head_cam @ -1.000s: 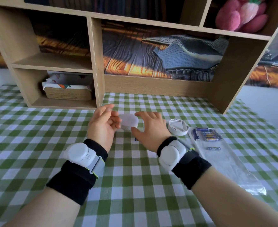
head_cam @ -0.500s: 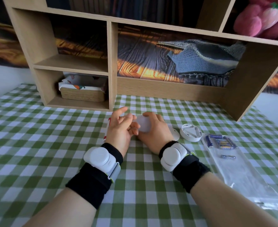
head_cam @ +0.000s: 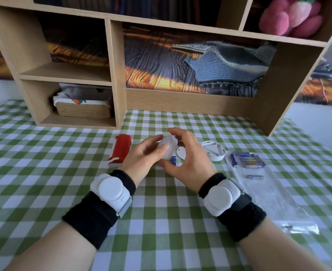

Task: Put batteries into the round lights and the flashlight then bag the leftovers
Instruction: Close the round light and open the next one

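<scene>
Both hands hold one white round light point(head_cam: 168, 146) tilted on edge a little above the table. My left hand point(head_cam: 143, 159) grips its left side with the thumb across its face, and my right hand point(head_cam: 188, 159) curls round its right side. Under the hands lies a blue battery point(head_cam: 173, 159) beside a white round cover point(head_cam: 180, 153). A second round light point(head_cam: 213, 150) lies open-side up to the right. The red flashlight point(head_cam: 121, 150) lies left of my left hand. Several blue batteries point(head_cam: 247, 160) lie on a clear plastic bag point(head_cam: 274, 196), one apart point(head_cam: 255, 177).
The table carries a green and white checked cloth point(head_cam: 44, 182). A wooden shelf unit point(head_cam: 114, 75) stands along the back, with a woven basket point(head_cam: 83, 109) in its lower left compartment and a pink plush toy point(head_cam: 290, 16) at the top right.
The round light was flat on the table under my reaching hands; now both hands hold it lifted and tilted. The view shifted, so the red flashlight shows at the left.
</scene>
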